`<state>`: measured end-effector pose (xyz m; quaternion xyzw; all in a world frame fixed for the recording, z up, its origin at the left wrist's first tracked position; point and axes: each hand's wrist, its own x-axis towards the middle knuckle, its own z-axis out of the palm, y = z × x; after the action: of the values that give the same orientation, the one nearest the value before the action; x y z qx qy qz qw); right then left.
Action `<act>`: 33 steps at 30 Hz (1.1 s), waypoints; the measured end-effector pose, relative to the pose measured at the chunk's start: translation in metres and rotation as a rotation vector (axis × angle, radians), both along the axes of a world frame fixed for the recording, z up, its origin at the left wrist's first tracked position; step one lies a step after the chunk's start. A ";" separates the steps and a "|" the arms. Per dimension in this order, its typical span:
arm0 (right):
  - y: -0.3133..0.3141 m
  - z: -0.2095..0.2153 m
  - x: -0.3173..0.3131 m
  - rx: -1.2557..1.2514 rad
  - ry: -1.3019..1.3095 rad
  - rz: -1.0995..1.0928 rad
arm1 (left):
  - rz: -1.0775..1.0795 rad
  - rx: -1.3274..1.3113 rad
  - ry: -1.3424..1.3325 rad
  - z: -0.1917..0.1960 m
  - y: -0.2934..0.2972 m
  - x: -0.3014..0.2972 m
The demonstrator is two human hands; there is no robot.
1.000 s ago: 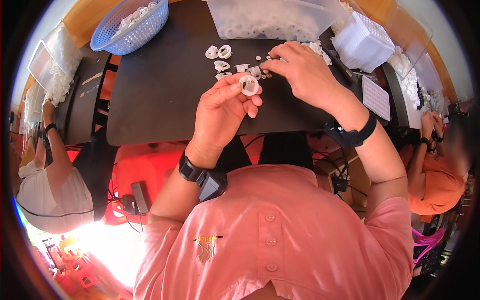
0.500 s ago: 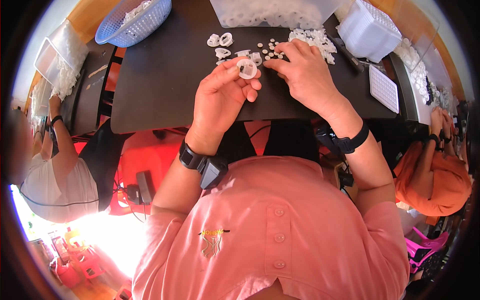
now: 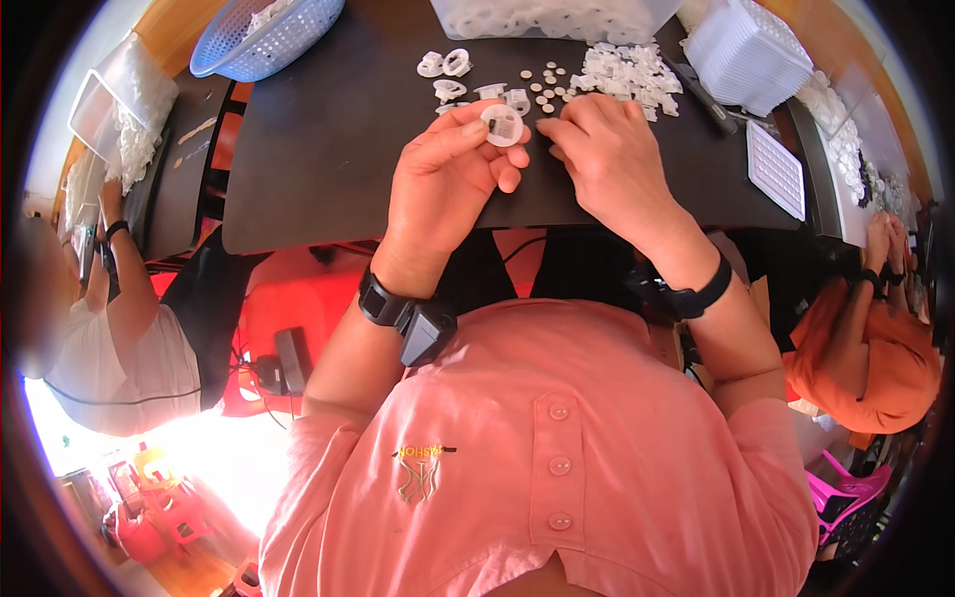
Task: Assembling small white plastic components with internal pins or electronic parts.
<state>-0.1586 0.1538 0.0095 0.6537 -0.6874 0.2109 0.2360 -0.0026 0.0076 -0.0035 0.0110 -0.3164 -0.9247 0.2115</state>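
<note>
Both hands sit lower and nearer the desk's [image 3: 328,179] front edge than a second ago, and the loose parts behind them show more fully. The left hand [image 3: 445,189] holds a round white plastic ring [image 3: 502,125] pinched between thumb and fingertips, fingers [image 3: 468,129] closed on its rim, the ring's face turned up toward the camera. The ring is raised just above the black desk, in front of the scatter of small tan discs [image 3: 549,87] and touching nothing but the fingers.

The right hand [image 3: 607,164] lies just to the right of the ring, knuckles up, fingers curled downward with the tips at the desk surface beside the ring; whether they grip anything cannot be told, since the fingertips are hidden under the hand. Both wrists are bent forward over the desk edge, forearms rising from the pink shirt below, each wearing a dark wristband.

Behind the ring lie a few loose white ring pieces [image 3: 445,65]; behind and to its right, a heap of small white parts [image 3: 627,72]. Far left of the ring stands a blue mesh basket [image 3: 267,38]; far right, a stack of white trays [image 3: 746,50] and a flat white perforated tray [image 3: 775,169]. A clear tub [image 3: 557,18] of white parts sits at the desk's back edge, well beyond the ring.
</note>
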 end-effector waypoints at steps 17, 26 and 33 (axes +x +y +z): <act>0.049 -0.015 0.033 -0.159 -0.127 0.239 | -0.013 -0.066 -0.032 -0.002 0.000 -0.002; 0.030 -0.005 0.033 -0.341 -0.473 0.243 | 0.012 -0.204 -0.058 0.002 0.004 0.000; -0.008 -0.004 0.036 -0.462 -0.721 0.305 | 0.031 -0.239 -0.094 0.003 0.006 -0.001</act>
<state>-0.1230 0.1454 0.0058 0.5626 -0.5565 0.6051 0.0874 -0.0031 0.0140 -0.0001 0.0337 -0.4336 -0.8756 0.2104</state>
